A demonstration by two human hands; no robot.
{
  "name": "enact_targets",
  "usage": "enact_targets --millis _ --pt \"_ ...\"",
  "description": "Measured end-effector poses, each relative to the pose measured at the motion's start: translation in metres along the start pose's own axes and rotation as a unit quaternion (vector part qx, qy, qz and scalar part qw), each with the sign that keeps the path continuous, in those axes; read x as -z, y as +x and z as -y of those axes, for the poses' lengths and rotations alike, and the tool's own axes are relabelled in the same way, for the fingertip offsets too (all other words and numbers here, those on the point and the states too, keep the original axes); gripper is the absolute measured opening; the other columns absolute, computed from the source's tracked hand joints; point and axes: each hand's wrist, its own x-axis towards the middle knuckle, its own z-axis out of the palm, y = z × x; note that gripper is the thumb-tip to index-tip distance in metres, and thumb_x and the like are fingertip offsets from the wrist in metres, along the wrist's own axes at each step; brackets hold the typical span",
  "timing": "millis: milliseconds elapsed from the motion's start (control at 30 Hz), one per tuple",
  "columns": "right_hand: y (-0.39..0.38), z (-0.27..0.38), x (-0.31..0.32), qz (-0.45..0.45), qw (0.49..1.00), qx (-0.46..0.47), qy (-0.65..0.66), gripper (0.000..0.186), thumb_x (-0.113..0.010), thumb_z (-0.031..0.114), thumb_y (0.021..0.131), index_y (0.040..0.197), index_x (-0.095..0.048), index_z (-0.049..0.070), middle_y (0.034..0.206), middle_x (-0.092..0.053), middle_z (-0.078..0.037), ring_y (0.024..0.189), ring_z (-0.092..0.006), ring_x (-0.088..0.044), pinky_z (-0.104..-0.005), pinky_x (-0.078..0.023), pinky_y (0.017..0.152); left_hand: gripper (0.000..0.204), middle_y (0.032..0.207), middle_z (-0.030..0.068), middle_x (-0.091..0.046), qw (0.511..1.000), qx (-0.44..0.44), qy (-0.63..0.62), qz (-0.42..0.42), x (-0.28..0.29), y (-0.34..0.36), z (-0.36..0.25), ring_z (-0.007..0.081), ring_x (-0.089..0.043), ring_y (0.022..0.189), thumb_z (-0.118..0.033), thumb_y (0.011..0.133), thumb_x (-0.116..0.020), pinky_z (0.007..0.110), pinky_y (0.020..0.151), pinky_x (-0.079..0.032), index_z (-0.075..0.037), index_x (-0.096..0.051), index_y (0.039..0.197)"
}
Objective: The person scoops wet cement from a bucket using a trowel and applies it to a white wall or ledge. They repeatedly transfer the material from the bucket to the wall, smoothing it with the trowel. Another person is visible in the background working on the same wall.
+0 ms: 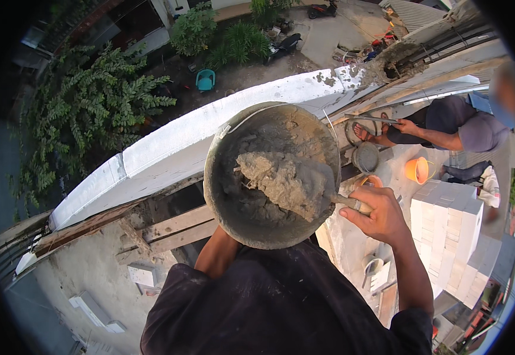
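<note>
Grey mortar cakes the trowel (305, 186), whose handle the right hand (379, 216) grips in a closed fist, blade running left from the fingers into the mortar pan (269, 174). His left hand is hidden beneath the pan, grip unclear, with the white block wall (169, 148) just beyond.

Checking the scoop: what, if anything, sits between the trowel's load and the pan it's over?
Nothing visible. The right hand holds the trowel, whose mortar load lies directly inside the pan. The left hand is hidden under the pan, so its grip cannot be judged.
</note>
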Motion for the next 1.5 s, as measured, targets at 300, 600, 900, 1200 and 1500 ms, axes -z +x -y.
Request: enact_targets --millis 300,600,900,1200,1500 --pt "0.009 -0.002 0.014 -0.093 0.995 0.01 0.02 0.028 -0.086 0.018 0.083 0.097 -0.073 -0.002 0.082 -0.073 -0.016 0.074 -0.0313 -0.067 -0.0381 -0.05 0.074 0.058 0.155 0.0146 -0.052 0.999 -0.024 -0.024 0.007 -0.005 0.01 0.006 0.0282 -0.054 0.141 -0.044 0.112 -0.044 0.047 0.118 -0.049 -0.01 -0.043 0.159" --pt "-0.001 0.009 0.064 -0.114 0.989 -0.05 0.074 0.031 -0.086 0.017 0.085 0.103 -0.074 -0.005 0.076 -0.071 -0.015 0.066 -0.0207 -0.068 -0.0324 -0.051 0.065 0.058 0.155 0.0147 -0.053 0.999 -0.015 -0.018 0.023 -0.015 0.013 0.014 0.0282 -0.055 0.141 -0.044 0.112 -0.044 0.047 0.118 -0.05 -0.01 -0.043 0.159" --pt "-0.02 0.045 0.107 -0.113 0.987 -0.049 0.099 0.032 -0.082 0.02 0.091 0.108 -0.074 -0.006 0.078 -0.073 -0.009 0.064 -0.0119 -0.065 -0.0276 -0.049 0.061 0.057 0.155 0.0148 -0.053 0.999 -0.006 -0.011 0.05 -0.028 0.027 0.024 0.0282 -0.055 0.14 -0.044 0.112 -0.045 0.047 0.117 -0.05 -0.01 -0.044 0.158" --pt "0.035 -0.009 0.046 -0.101 0.982 -0.037 0.155 0.04 -0.079 0.031 0.095 0.112 -0.072 -0.005 0.078 -0.069 -0.015 0.06 -0.0178 -0.056 -0.0342 -0.046 0.06 0.057 0.155 0.0148 -0.053 0.999 -0.009 0.023 0.031 -0.03 0.029 0.025 0.0282 -0.055 0.14 -0.044 0.112 -0.045 0.047 0.116 -0.051 -0.01 -0.045 0.158" --pt "0.169 -0.138 0.025 -0.296 0.692 0.041 0.658 0.034 -0.06 0.036 0.109 0.103 -0.061 0.003 0.073 -0.058 -0.005 0.055 -0.0125 -0.053 -0.0282 -0.043 0.049 0.057 0.155 0.0149 -0.053 0.999 -0.014 0.046 -0.001 -0.026 0.015 0.028 0.0282 -0.056 0.139 -0.044 0.112 -0.045 0.047 0.116 -0.051 -0.01 -0.045 0.158"
